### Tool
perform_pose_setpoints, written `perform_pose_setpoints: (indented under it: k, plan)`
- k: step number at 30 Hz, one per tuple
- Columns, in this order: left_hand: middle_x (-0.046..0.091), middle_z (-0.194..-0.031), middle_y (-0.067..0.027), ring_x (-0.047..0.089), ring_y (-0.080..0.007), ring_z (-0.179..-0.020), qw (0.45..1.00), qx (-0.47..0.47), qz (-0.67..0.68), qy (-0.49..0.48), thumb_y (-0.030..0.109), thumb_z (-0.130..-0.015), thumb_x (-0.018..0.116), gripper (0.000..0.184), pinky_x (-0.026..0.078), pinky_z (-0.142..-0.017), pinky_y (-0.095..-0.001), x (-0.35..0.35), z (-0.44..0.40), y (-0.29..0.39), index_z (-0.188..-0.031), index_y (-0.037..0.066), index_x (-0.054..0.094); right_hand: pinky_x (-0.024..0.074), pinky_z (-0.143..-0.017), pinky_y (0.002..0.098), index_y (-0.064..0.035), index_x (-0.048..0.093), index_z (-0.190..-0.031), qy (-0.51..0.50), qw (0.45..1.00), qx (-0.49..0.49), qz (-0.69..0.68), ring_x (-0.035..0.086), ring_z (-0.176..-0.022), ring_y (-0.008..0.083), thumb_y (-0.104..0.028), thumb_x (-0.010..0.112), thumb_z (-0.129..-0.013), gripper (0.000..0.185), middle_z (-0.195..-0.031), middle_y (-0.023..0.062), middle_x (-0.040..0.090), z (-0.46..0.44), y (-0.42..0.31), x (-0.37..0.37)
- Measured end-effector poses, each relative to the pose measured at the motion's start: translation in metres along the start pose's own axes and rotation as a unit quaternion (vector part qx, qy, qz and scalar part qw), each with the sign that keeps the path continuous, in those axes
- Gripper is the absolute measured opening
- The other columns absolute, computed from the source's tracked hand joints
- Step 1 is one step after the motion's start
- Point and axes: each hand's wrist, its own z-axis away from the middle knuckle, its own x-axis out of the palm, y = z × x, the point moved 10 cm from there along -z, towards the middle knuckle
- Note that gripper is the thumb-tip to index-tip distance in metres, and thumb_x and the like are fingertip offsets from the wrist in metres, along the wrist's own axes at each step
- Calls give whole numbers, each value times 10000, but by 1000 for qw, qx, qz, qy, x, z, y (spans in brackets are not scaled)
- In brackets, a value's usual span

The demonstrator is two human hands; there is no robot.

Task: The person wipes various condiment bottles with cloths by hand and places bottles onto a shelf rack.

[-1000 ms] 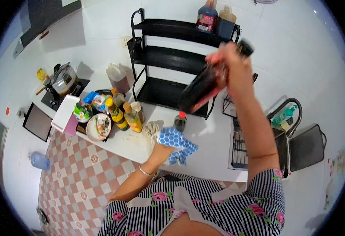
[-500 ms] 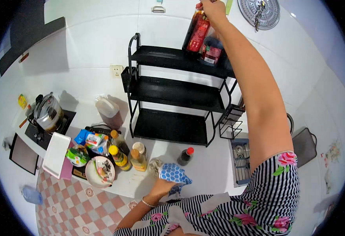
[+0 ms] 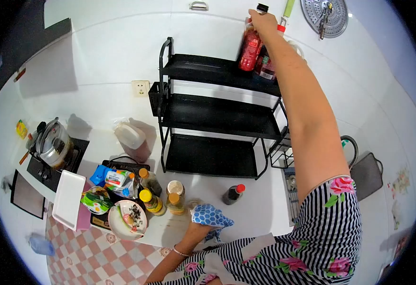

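Note:
At the right end of the black rack's top shelf (image 3: 198, 66), my right hand (image 3: 264, 23) grips the upper part of a dark bottle with a red label (image 3: 250, 51). That bottle stands upright beside another dark bottle (image 3: 266, 67), partly hidden by my arm. My left hand (image 3: 198, 232) is closed on a blue and white patterned cloth (image 3: 212, 216) over the front of the white counter. A small dark bottle with a red cap (image 3: 233, 194) stands right of the cloth.
Yellow-capped bottle (image 3: 152, 202), several other bottles and a bowl of food (image 3: 127, 220) crowd the counter's left part. Further left are a white tray (image 3: 69, 199) and a pot (image 3: 56, 145) on the stove. A dish rack (image 3: 291, 190) is at the right.
The red-labelled bottle has gone from mid-air over the rack up onto its top shelf, most recently shifting slightly right in view. My left hand still holds the cloth.

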Motion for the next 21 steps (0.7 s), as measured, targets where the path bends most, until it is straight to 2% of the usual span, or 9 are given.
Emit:
perform_pose_setpoints:
  k: [7,9,10,12,14,15,17,19,21]
  plan:
    - [648,-1101,-60,599,-192,-1025,994,31,-98,22,139,-772,722,358,463,-904,-323,-9,-6,-18,-1106,55,626,472,-894,377,25,663,-1015,-26,991,37,124,629,-983,335,-499,660,-739,592,-1050,235,642,-31,40,26]
    - [642,-1106,-60,588,-197,-1043,984,119,-131,23,134,-786,704,320,453,-919,-333,-7,-6,-13,-1090,60,635,485,-525,382,-73,645,-820,-11,756,-470,455,633,-621,229,-282,584,-797,219,-700,71,646,-58,41,93]
    - [641,-1097,-63,582,-203,-1049,974,151,-169,15,131,-793,694,304,446,-929,-338,-3,-6,-7,-1084,63,640,515,-619,411,-127,637,-935,-31,731,-473,491,658,-758,254,-335,553,-771,278,-801,86,677,-36,26,87]
    - [640,-1083,-72,580,-217,-1043,964,184,-193,7,129,-798,681,286,442,-935,-348,4,-7,2,-1075,69,649,533,-688,389,-95,655,-817,-166,770,-303,536,651,-782,259,-372,672,-744,287,-798,117,663,-48,24,83]
    - [638,-1084,-80,585,-231,-1031,971,184,-154,9,133,-797,678,282,446,-928,-355,9,-5,5,-1071,72,654,527,-725,416,-11,618,-927,-146,976,-35,157,640,-834,295,-414,708,-750,450,-844,177,651,-53,29,48]
    - [637,-1090,-82,587,-235,-1030,976,177,-129,11,137,-797,678,280,448,-925,-358,11,-5,9,-1069,73,656,523,-743,430,31,599,-982,-119,985,119,-41,635,-860,313,-436,727,-753,535,-867,207,646,-46,45,38]
    - [636,-1095,-85,590,-244,-1027,982,164,-90,11,147,-798,677,283,452,-920,-361,14,-5,5,-1071,76,657,489,-739,410,-248,256,-1470,-128,800,-272,519,645,-870,256,-378,586,-811,748,-1012,130,662,-14,-14,54]
    - [636,-1095,-88,592,-252,-1023,986,152,-67,7,160,-799,677,292,455,-914,-364,14,-4,-2,-1078,79,656,498,-815,444,62,507,-1144,207,970,-113,52,597,-990,308,-414,733,-753,656,-1117,238,585,15,-19,-34]
    - [633,-1113,-89,588,-248,-1042,986,145,-81,27,188,-820,656,302,447,-925,-359,12,-2,-9,-1104,85,649,479,-867,408,42,515,-1185,164,961,-148,-167,577,-1049,280,-356,682,-798,580,-1188,206,560,86,-46,-66]
